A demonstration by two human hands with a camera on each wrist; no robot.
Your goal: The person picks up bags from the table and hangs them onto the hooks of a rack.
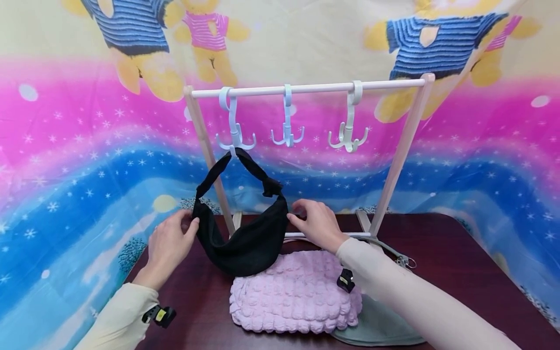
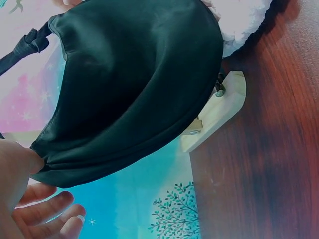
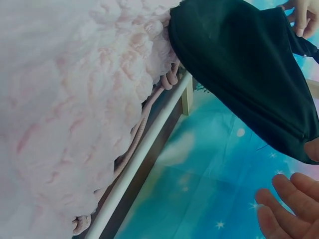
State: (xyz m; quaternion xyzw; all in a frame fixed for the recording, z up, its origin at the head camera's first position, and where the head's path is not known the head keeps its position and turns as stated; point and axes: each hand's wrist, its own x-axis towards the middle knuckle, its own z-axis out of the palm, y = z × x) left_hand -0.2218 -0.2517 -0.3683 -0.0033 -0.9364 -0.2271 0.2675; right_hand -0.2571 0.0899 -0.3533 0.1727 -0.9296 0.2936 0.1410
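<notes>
A black shoulder bag (image 1: 253,243) hangs by its knotted strap from the left light-blue hook (image 1: 236,136). My left hand (image 1: 170,238) pinches the bag's left upper corner, thumb on the front. At the opposite corner is my right hand (image 1: 317,223); its thumb (image 3: 313,149) touches the bag, while the other fingers stay loosely bent, apart from the cloth in the right wrist view. The bag's lower edge sits just over a pink puffy bag (image 1: 297,296) on the table.
A wooden rack with a white rail (image 1: 319,88) carries two more hooks, a blue one (image 1: 287,121) and a whitish one (image 1: 349,121). A grey-green bag (image 1: 380,323) lies partly under the pink one on the dark table (image 1: 459,272). Behind hangs a printed cloth (image 1: 494,160).
</notes>
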